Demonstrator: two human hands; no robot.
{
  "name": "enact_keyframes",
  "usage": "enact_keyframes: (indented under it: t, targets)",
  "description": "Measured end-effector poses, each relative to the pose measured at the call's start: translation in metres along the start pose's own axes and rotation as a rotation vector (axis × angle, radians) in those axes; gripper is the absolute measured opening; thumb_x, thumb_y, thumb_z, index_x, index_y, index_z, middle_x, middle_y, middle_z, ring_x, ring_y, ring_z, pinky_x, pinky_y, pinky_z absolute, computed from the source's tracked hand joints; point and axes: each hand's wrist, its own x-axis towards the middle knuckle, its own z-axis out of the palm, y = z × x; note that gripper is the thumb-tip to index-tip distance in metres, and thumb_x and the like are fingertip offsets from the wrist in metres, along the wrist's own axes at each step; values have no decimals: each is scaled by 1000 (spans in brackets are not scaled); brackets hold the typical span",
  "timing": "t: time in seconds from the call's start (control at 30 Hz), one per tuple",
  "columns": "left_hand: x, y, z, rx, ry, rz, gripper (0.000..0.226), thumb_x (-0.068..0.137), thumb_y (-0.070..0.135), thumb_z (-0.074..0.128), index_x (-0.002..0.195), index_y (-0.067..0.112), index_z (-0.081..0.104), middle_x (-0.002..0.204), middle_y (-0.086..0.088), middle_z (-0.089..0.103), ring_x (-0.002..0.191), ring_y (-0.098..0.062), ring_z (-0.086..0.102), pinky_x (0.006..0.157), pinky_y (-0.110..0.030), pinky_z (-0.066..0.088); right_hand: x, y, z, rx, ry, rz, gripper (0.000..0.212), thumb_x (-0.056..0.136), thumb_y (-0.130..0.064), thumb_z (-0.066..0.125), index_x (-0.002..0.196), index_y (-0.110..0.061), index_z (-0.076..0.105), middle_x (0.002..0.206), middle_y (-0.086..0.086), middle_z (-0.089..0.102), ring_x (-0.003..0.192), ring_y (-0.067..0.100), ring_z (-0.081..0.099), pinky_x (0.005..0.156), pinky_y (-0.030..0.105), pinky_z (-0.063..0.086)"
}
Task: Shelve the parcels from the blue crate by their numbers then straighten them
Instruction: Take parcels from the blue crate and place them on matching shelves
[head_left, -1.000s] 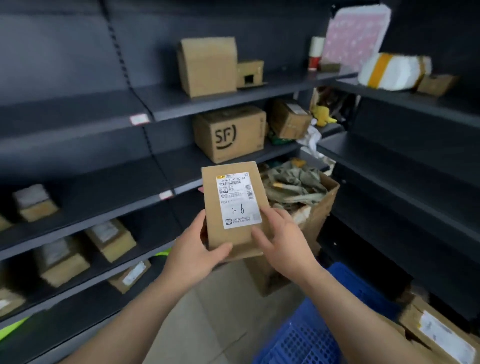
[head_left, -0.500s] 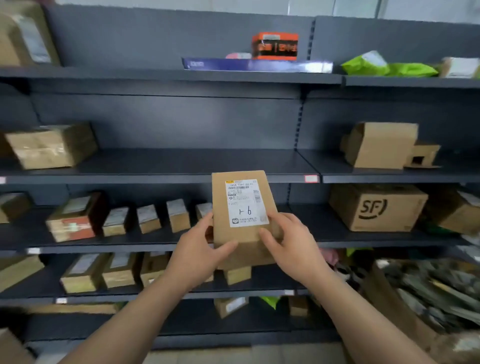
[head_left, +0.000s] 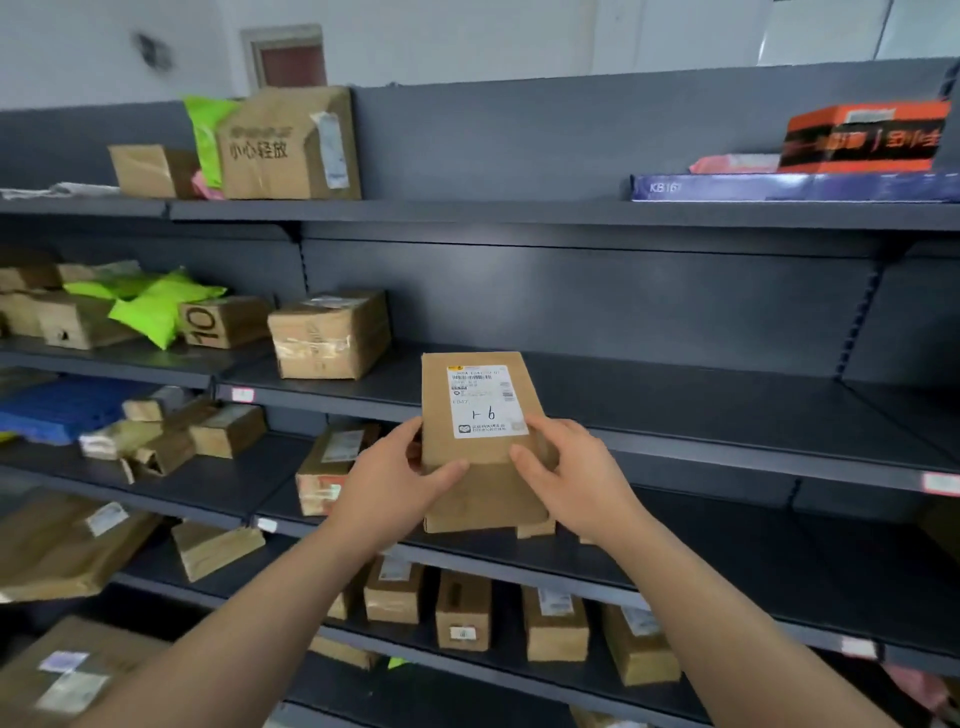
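Parcel (head_left: 480, 441), a stiff flat cardboard box that looks light, is grasped at its lower edges by left hand (head_left: 400, 480) and right hand (head_left: 574, 475).

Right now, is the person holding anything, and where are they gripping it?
Yes: a brown parcel, upright, label toward the camera. The left hand grips its lower left edge, the right hand its lower right edge, thumbs on the front.

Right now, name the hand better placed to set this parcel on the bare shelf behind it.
Right, probably: the right hand grips the parcel nearer that bare shelf; the left hand is toward the taped box.
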Motion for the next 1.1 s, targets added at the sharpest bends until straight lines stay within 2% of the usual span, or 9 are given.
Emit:
enact_keyframes:
  t: [0.13,0.3,0.4,0.5,0.6,0.7,0.8,0.97,1.1]
  targets:
    - [53,-18,-9,32,48,-29,61,86,42,65,140,28,41,111,17,54,97,-6,54,76,-22,47,65,2,22,-20,-41,-53,50,95,-43,47,141,-28,39,133,-6,48,108,9,48,92,31,48]
    - [127,-38,-10,62,75,-15,51,85,46,63,132,28,51,121,13,61,100,-4,58,85,-27,52,152,22,44,-34,-59,-83,54,94,-46,45,142,-25,39,137,-2,47,117,15,49,98,36,45]
    - [166,-45,-8,90,108,-17,51,88,42,63,132,21,50,117,14,59,94,-3,54,80,-22,48,198,35,57,-18,-99,-110,53,93,-48,46,141,-26,42,134,-1,50,117,15,50,97,37,46]
    - [201,-57,-5,122,133,-24,55,89,40,61,136,15,47,121,4,61,97,-8,55,83,-26,49,238,46,70,-7,-135,-123,54,92,-48,47,141,-25,43,134,-1,50,118,17,50,98,38,45]
    - [232,-73,-4,107,108,-43,51,89,43,60,131,17,49,121,2,63,101,-14,61,85,-32,53,272,51,82,-4,-176,-123,54,92,-46,49,141,-26,43,133,0,51,116,17,52,96,38,47]
    - [262,-88,-5,130,103,-56,49,91,41,59,132,16,49,121,1,63,100,-15,60,81,-26,50,300,55,95,-1,-217,-113,54,90,-49,47,140,-31,42,133,-4,51,116,17,54,94,38,49]
    - [290,-102,-5,117,73,-43,48,92,39,58,133,15,48,124,1,61,95,-8,55,75,-18,43,325,59,109,-9,-223,-83,62,86,-56,44,142,-30,39,135,-4,50,118,17,52,96,40,48]
    - [321,-122,-8,108,13,-30,54,94,37,55,141,13,40,134,-1,55,117,-16,54,82,-18,39,347,60,127,33,-213,-10,53,93,-45,48,142,-28,40,134,-4,51,115,13,53,96,33,47]
    - [338,-138,-16,81,-36,-19,55,95,35,54,143,14,37,135,-2,54,119,-16,53,84,-18,40,358,60,140,47,-198,40,55,92,-47,49,142,-28,40,136,-4,50,118,12,50,99,33,45]
